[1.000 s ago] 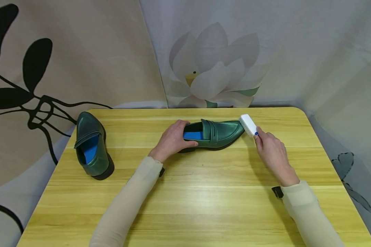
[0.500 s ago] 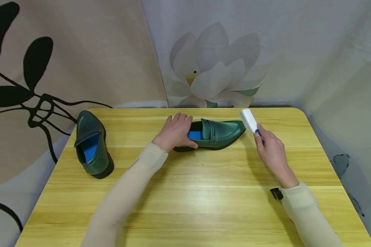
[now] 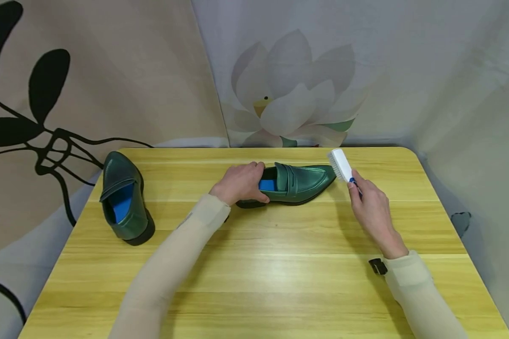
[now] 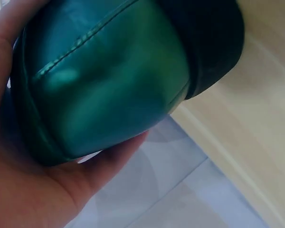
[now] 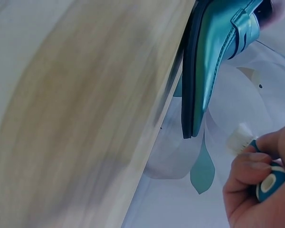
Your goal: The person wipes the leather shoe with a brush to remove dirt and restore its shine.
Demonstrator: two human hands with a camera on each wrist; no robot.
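A green loafer (image 3: 309, 181) with a blue insole lies on its sole toward the back of the table, toe pointing right. My left hand (image 3: 242, 181) grips its heel end, thumb along the near side and fingers over the far side; in the left wrist view the palm sits behind the green heel counter (image 4: 114, 90). In my right hand (image 3: 373, 207) is a white-headed brush (image 3: 340, 165), held by its blue and white handle (image 5: 270, 183). The bristles face the loafer's pointed toe, right beside its tip.
A matching green loafer (image 3: 123, 197) stands at the table's left edge, toe toward the back. The light wooden table (image 3: 280, 282) ends at the back against a curtain (image 3: 386, 94) with a printed flower.
My left fingers spread half a second ago and have since drawn together round the heel. The brush head has tipped slightly upward from the toe since one second ago. The loafers stay in place.
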